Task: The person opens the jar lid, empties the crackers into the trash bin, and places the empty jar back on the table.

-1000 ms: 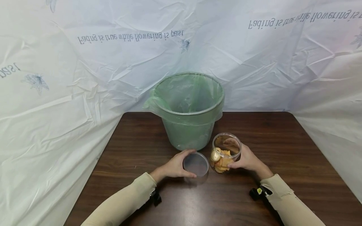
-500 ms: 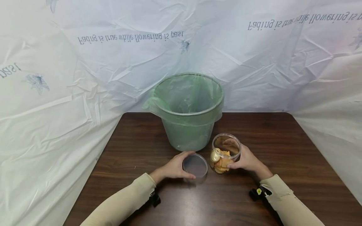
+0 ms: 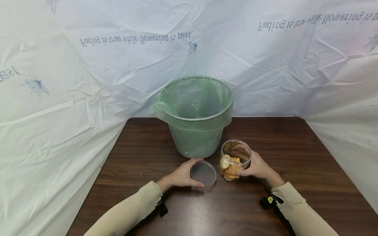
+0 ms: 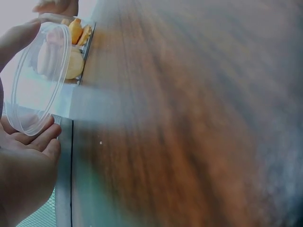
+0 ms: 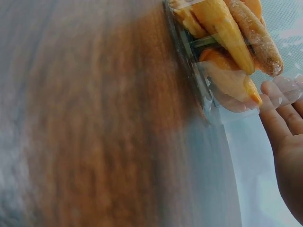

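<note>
almost no change: left hand (image 3: 183, 174) pinches lid (image 3: 203, 174), right hand (image 3: 259, 166) grips open jar (image 3: 228, 149); looks paused.

White sheet (image 3: 265, 75), middle line (image 3: 136, 38): "Fadng is true while flowering is past", flipped top to bottom
Upper right line (image 3: 317, 20): "Fading is true", a creased word, "flowering is", then cut off; also flipped
Left edge word (image 3: 9, 73): "past", flipped

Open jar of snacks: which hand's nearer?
Right. The right hand grips the jar from its right side; the left hand is off to the jar's left, apart from it, holding the clear lid.
</note>
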Demonstrator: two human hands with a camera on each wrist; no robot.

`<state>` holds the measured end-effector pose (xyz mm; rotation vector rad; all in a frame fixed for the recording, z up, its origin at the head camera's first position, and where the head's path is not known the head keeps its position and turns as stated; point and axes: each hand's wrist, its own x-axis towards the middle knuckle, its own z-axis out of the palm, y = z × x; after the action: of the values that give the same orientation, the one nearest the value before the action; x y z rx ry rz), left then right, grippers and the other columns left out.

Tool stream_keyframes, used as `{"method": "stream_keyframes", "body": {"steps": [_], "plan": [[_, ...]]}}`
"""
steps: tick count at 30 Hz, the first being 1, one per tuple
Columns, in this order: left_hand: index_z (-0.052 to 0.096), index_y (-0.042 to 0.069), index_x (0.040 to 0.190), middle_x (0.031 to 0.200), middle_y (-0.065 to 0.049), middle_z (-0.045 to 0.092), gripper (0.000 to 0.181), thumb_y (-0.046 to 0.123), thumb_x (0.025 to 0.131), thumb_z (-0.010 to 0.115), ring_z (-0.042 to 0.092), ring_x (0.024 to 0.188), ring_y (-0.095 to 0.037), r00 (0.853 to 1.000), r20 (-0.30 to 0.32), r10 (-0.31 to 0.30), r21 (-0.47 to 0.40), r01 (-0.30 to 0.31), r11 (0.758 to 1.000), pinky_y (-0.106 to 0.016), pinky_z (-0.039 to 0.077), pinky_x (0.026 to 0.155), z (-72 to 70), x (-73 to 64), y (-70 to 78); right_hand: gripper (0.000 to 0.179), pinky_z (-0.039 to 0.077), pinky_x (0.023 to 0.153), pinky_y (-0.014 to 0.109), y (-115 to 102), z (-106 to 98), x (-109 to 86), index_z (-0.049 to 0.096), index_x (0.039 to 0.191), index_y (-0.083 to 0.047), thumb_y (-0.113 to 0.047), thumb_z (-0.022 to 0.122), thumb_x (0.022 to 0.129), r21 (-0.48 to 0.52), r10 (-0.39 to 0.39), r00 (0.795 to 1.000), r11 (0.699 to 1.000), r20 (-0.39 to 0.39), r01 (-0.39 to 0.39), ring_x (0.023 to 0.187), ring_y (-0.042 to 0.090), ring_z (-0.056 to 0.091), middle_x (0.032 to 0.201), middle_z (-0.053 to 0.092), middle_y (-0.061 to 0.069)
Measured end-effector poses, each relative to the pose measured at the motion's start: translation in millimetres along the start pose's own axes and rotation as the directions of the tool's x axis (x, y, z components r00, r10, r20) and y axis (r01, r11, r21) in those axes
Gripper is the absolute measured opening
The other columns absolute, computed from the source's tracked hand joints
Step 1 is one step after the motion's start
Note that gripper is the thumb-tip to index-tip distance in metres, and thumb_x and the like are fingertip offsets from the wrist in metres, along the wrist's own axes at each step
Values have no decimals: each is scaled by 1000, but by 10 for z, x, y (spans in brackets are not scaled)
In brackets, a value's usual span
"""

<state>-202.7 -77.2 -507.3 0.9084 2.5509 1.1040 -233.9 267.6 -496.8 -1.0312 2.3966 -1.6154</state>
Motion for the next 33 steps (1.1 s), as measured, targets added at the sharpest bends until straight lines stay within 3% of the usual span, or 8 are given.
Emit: {"method": "stream_keyframes", "body": {"steps": [4, 10, 15, 23, 33], "plan": [[40, 7, 147, 140, -2, 51, 97, 44, 69, 86, 52, 124, -18, 1000, 3, 2, -7, -2, 1000, -35, 42, 104, -2, -6, 0, 89, 52, 88, 28, -155, -5, 22, 40, 137, 12, 3, 87, 62, -21, -11, 1000, 1000, -2, 11, 120, 52, 47, 132, 48, 31], [40, 7, 147, 139, -3, 52, 97, 44, 69, 86, 52, 124, -20, 1000, 25, -7, -21, 8, 1000, -37, 42, 104, -6, -14, 15, 93, 41, 99, 18, 35, -6, 3, 42, 139, 1, -3, 90, 61, -38, -38, 999, 999, -8, 37, 124, 37, 51, 134, 51, 21], [40, 7, 146, 140, -2, 51, 97, 45, 69, 86, 52, 125, -19, 999, 32, -6, -16, 7, 1000, -36, 42, 104, 2, -10, 0, 91, 41, 100, 18, 80, -8, 0, 42, 140, -1, -4, 90, 62, -18, -33, 999, 999, -5, 33, 124, 40, 51, 135, 51, 18], [41, 6, 145, 140, -1, 51, 97, 44, 69, 87, 52, 125, -18, 999, 39, 23, -7, -22, 1000, -34, 42, 104, 10, -14, -11, 92, 38, 101, 18, 94, -17, -5, 44, 139, -4, -8, 91, 60, -57, -29, 999, 998, -21, 27, 124, 33, 51, 133, 53, 14], [41, 5, 144, 138, -1, 52, 96, 45, 69, 87, 53, 123, -19, 998, 46, 33, 13, -34, 999, -32, 42, 104, 8, -15, -18, 91, 39, 103, 20, 68, -13, -2, 44, 139, -4, -7, 91, 61, -46, -29, 999, 999, -13, 28, 123, 40, 52, 134, 52, 15]]}}
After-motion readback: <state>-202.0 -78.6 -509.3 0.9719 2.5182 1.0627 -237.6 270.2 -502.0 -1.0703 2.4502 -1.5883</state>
